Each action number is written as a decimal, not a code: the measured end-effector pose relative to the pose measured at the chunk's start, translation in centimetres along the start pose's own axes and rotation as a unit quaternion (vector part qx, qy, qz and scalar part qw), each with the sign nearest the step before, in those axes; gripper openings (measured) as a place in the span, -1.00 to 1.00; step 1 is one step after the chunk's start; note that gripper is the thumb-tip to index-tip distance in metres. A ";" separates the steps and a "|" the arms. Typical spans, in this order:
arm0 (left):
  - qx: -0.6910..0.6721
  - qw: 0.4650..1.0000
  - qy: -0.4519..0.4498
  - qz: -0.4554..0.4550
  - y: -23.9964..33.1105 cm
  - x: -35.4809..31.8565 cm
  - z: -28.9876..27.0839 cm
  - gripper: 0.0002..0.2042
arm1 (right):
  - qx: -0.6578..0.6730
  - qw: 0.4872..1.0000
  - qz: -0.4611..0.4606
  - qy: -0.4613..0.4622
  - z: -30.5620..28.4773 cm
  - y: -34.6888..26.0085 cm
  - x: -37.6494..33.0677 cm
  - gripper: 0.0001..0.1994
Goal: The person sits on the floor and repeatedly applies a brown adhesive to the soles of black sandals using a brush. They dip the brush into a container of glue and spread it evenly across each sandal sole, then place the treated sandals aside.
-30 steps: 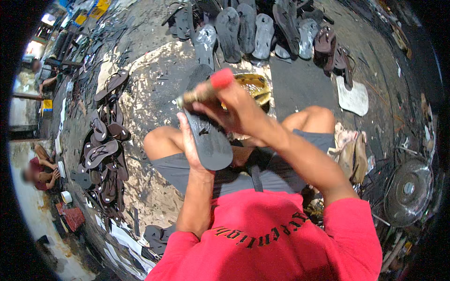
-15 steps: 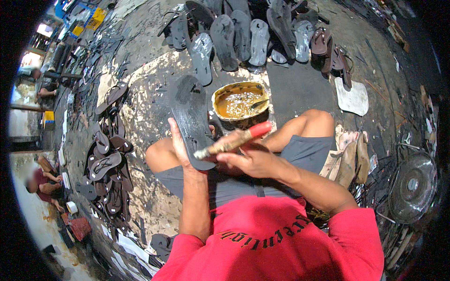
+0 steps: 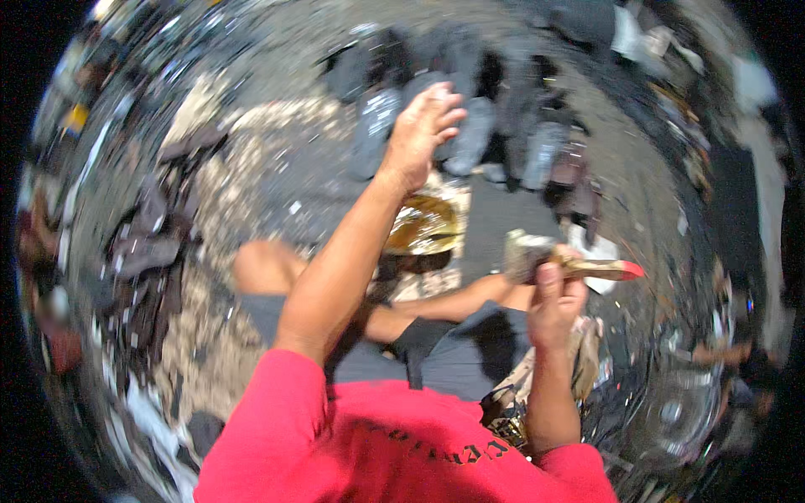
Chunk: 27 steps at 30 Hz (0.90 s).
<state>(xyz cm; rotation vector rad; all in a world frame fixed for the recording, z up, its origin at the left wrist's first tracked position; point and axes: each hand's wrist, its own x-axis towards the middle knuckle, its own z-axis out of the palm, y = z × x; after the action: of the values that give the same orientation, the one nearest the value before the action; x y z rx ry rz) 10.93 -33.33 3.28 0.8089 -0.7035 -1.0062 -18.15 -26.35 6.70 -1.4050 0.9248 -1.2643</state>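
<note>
My left hand (image 3: pixel 423 138) reaches out to the far row of dark sandal soles (image 3: pixel 471 138), its fingers spread and no sole visibly gripped in them. Some soles there look shiny and wet; motion blur smears them. Below that hand stands a tub (image 3: pixel 444 245) of glossy amber liquid, partly covered by my left forearm. To the right, my right hand (image 3: pixel 557 306) is closed round a wide brush (image 3: pixel 591 268) with a red-tipped handle. The pale, coated bristle end points left, above my leg.
Dark strap sandals (image 3: pixel 147 251) lie piled at the left. Brown sandals (image 3: pixel 570 163) end the far row on the right, with a white sheet (image 3: pixel 602 256) nearer. A round fan (image 3: pixel 671 411) stands at the lower right. My crossed legs (image 3: pixel 457 306) border the tub.
My left hand has left my lap for the far row, and the sole it held is no longer in it. My right hand has carried the brush rightward. The whole view has shifted.
</note>
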 end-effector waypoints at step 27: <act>0.631 0.620 0.458 -0.088 12.0 -46.8 -16.2 -0.63 | -0.537 0.755 -0.142 -0.350 11.6 15.9 5.5 -0.58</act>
<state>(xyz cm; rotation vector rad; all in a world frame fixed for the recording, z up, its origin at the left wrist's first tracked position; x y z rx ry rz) 12.05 17.38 -1.49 2.4411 -0.3030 0.0560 -4.62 -32.98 -7.08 -2.7439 0.9120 -0.1653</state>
